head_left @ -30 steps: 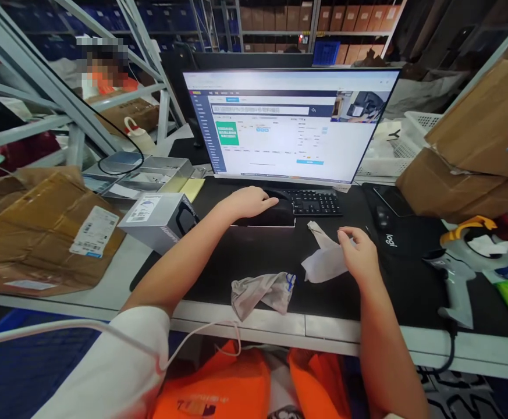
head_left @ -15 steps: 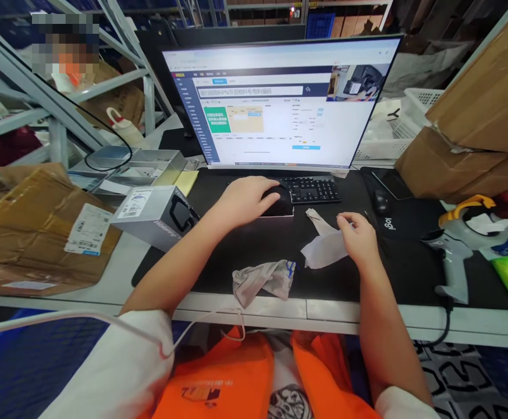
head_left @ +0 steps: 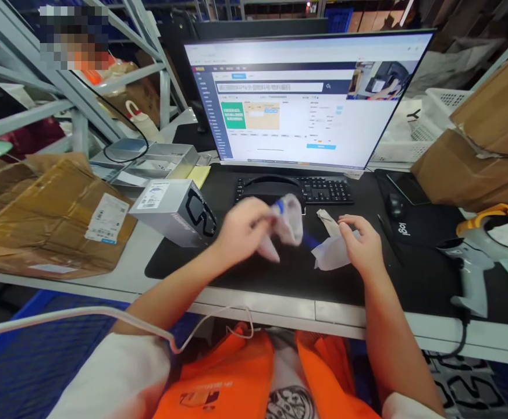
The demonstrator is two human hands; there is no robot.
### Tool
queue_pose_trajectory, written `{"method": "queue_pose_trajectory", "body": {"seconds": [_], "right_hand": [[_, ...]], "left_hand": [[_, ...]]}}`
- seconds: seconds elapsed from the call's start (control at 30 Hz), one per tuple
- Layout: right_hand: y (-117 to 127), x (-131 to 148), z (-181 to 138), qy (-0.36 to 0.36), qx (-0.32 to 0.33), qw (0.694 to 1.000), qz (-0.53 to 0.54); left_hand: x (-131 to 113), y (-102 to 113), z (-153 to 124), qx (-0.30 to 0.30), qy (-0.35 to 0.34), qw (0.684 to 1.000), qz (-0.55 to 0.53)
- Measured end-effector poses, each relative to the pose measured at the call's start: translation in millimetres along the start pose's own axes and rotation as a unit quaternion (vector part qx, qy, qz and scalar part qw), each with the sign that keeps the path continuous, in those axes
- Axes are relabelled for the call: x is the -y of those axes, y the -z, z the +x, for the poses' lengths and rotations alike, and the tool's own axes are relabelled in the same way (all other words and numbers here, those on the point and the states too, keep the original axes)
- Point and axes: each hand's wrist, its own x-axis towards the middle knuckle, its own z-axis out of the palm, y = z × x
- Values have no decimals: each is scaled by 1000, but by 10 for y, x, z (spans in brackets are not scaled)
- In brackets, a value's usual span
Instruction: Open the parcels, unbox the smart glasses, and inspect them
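**Holding a grey pouch up over the bench**

Closest in, the left hand (head_left: 240, 230) is shut around one end of a soft grey pouch (head_left: 287, 220) and holds it up above the black mat (head_left: 280, 273). The pouch is blurry, so its shape is hard to see. It sticks out to the right of the left hand, toward the other hand.

The right hand (head_left: 362, 244) is just beside the pouch and a little lower. Its fingers are bent loosely and rest on a crumpled white paper (head_left: 330, 256) that lies on the mat. I cannot tell if they pinch it. So the pouch is between the two hands, and only the left one has it.

A little further, a grey box (head_left: 173, 209) with goggles drawn on it lies to the left, on the bench (head_left: 345, 317). A scanner (head_left: 472, 262) stands far to the right. Behind the hands is the keyboard (head_left: 319, 189), then the big screen (head_left: 306, 116). Cardboard boxes (head_left: 489, 151) are piled at the right side.
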Motion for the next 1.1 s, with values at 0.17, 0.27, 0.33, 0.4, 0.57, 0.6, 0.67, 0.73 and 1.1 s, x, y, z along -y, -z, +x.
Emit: {"method": "queue_pose_trajectory", "body": {"seconds": [0.17,0.27,0.33,0.4,0.57,0.6,0.67,0.73,1.1], "right_hand": [[46,-125,70,-40,-31,999,-3],[78,-186,105,-65,-32,997,-11],[112,-214,124,-81,-37,996,-22],[147,-229,138,-95,-41,994,-32],[236,-244,163,-130,-15,989,-71],[263,-257,171,-140,-2,986,-91],[329,-310,187,-175,40,973,-142],[402,-394,199,-227,97,951,-188],[467,-578,212,-265,147,929,-210]], "left_hand": [[227,158,904,-160,23,978,129],[288,-109,1106,89,95,978,166],[301,-279,1141,237,119,952,155],[320,-386,1171,330,121,928,125],[374,-472,1334,436,106,890,80],[360,-478,1350,448,107,884,82],[282,-481,1323,434,116,885,121],[137,-470,1197,351,119,909,192],[-338,-1393,75,353,116,927,-60]]}}
